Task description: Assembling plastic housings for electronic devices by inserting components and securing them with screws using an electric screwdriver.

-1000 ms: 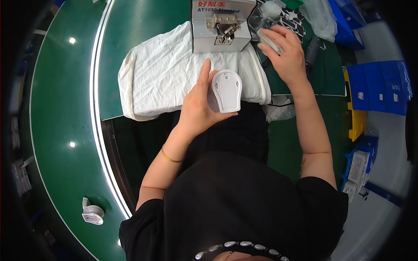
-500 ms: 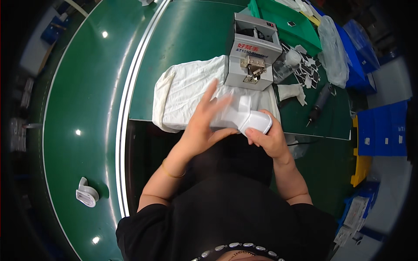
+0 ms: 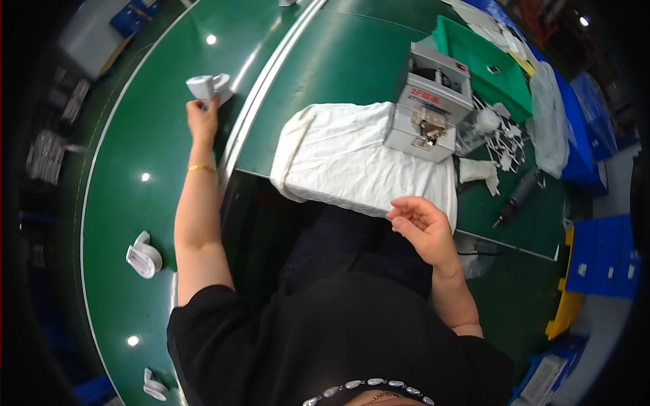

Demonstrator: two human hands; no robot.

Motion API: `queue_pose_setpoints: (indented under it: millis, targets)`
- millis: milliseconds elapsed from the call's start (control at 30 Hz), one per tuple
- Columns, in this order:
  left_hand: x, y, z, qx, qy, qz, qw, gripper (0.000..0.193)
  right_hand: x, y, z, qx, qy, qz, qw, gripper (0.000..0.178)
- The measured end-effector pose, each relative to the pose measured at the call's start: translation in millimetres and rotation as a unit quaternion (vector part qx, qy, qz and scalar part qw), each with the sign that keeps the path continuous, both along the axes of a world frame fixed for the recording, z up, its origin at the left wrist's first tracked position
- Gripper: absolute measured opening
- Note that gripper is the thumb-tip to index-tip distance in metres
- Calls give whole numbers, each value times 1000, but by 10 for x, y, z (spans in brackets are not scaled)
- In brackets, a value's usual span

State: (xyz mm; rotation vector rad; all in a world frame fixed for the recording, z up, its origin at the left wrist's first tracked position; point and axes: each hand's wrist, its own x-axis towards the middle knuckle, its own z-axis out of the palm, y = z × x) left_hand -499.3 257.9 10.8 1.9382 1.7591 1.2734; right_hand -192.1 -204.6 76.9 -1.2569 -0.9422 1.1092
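My left hand reaches out over the green belt on the left. It is closed on a white plastic housing, which has a flat head and a curved side piece. The lower side of the housing is hidden behind my fingers. Above the front edge of a white cloth hangs my right hand, its fingers loosely bent and the thumb apart, with nothing in it. On the cloth stands a grey screw feeder machine, beyond my right hand.
Two similar white housings lie farther down the belt. Right of the machine are a clear jar, white scraps, a small white pouch and an electric screwdriver. A green tray and blue bins stand beyond.
My left hand has carried the white housing from in front of the cloth to the belt on the left. My right hand has let go of it and stays near the cloth's edge.
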Motion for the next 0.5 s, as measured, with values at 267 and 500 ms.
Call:
queue_pose_setpoints:
  millis: [267, 500]
  targets:
    - [-752, -601, 385, -56, 273, -47, 959, 76, -65, -117, -69, -24, -18, -3, 1000, 24]
    - [-2436, -1607, 1273, -339, 230, -141, 901, 85, 43, -2, -88, -49, -21, 23, 998, 21]
